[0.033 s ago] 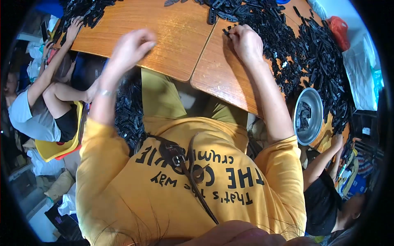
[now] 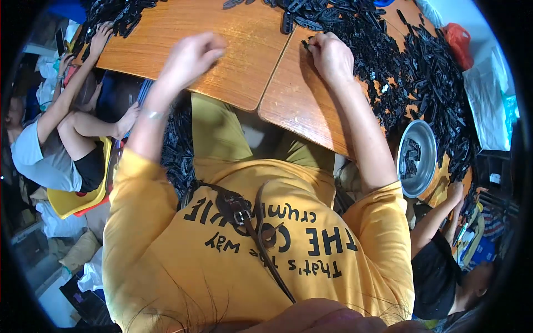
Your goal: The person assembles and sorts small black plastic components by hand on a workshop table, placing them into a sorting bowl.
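Observation:
My right hand point(image 2: 331, 58) is closed at the near-left edge of the black heap, its thumb and fingers pinched on a small black plastic piece point(image 2: 306, 43). What shape the piece has is too small to tell. Over the wooden table point(image 2: 222, 77), left of the seam, my left hand point(image 2: 191, 58) is bent at the fingers and smeared by motion; nothing shows in it. Many small black plastic parts point(image 2: 366, 61) spread beyond and right of my right hand. Longer flat black pieces point(image 2: 302, 16) lie at the far edge.
A metal bowl point(image 2: 405, 186) with black pieces stands at the right. Another heap of black parts point(image 2: 122, 16) lies far left, by a co-worker's hand point(image 2: 101, 39). At right, a second co-worker's hand point(image 2: 455, 191) touches the pile. A red plastic bag point(image 2: 458, 41) sits far right.
My left hand has shifted right over the table, toward the seam. My right hand stays almost in place, still pinching the small black piece.

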The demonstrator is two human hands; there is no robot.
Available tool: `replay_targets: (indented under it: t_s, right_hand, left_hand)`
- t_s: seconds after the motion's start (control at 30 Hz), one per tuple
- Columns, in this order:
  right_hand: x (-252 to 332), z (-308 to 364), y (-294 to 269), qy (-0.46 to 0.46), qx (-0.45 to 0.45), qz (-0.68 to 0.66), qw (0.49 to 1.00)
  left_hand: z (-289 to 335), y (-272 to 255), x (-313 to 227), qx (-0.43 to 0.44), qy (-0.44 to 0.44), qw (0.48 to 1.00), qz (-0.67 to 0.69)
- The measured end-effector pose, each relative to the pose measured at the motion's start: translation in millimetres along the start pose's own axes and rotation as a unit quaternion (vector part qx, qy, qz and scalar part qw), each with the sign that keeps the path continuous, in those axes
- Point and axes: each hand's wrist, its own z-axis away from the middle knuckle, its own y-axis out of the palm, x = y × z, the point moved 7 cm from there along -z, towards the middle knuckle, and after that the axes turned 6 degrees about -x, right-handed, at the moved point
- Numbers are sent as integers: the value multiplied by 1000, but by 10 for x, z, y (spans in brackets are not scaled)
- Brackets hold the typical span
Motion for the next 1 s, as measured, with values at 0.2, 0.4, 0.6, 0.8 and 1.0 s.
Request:
replay_targets:
  t_s: [0.2, 0.4, 0.6, 0.8, 1.0]
  right_hand:
    - [109, -130, 298, -21, 85, 74, 993]
    - [212, 58, 141, -2, 128, -42, 991]
    - [64, 257, 64, 96, 106, -172, 975]
    - [82, 365, -89, 152, -65, -333, 928]
    - [335, 331, -505, 106, -200, -404, 887]
  left_hand:
    - [-971, 880, -326, -101, 148, 980, -89]
    - [-1181, 1097, -499, -94, 300, 932, -182]
    - [-1109, 1038, -533, -99, 378, 909, -146]
    - [-894, 1167, -284, 52, -76, 880, 467]
    - [-558, 1115, -548, 63, -106, 781, 613]
